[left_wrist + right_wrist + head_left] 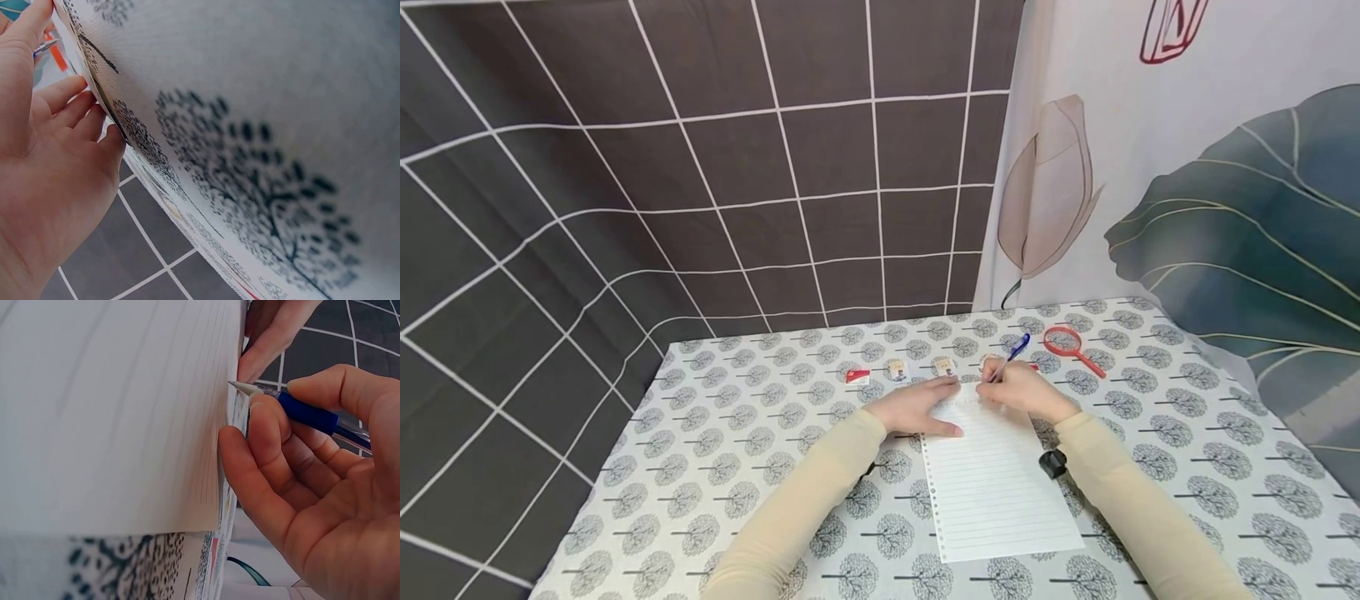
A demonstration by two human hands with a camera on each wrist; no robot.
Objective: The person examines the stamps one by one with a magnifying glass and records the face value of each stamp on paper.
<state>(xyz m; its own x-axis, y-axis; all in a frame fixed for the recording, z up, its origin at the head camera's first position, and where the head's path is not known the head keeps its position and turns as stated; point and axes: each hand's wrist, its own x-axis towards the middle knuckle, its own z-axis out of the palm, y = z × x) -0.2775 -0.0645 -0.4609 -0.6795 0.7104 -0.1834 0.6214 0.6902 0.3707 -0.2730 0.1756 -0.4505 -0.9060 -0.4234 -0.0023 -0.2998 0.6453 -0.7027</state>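
A blue pen point(1019, 346) is pinched in my right hand point(1018, 389), its tip at the top part of a lined sheet of paper point(1000, 492). In the right wrist view the pen point(309, 414) has a blue grip, and its metal tip meets the paper point(125, 425). My left hand point(917, 408) rests flat on the sheet's upper left edge, thumb spread from the fingers. The left wrist view shows that hand point(56, 169) from the palm side with nothing gripped. Any writing is too small to read.
Behind the sheet lie a red and white card point(857, 377) and two small picture cards, one point(898, 370) left of the other point(944, 367). A red magnifying glass point(1088, 362) lies to the right. A tree-patterned cloth point(737, 467) covers the table; a dark gridded curtain point(827, 167) hangs behind.
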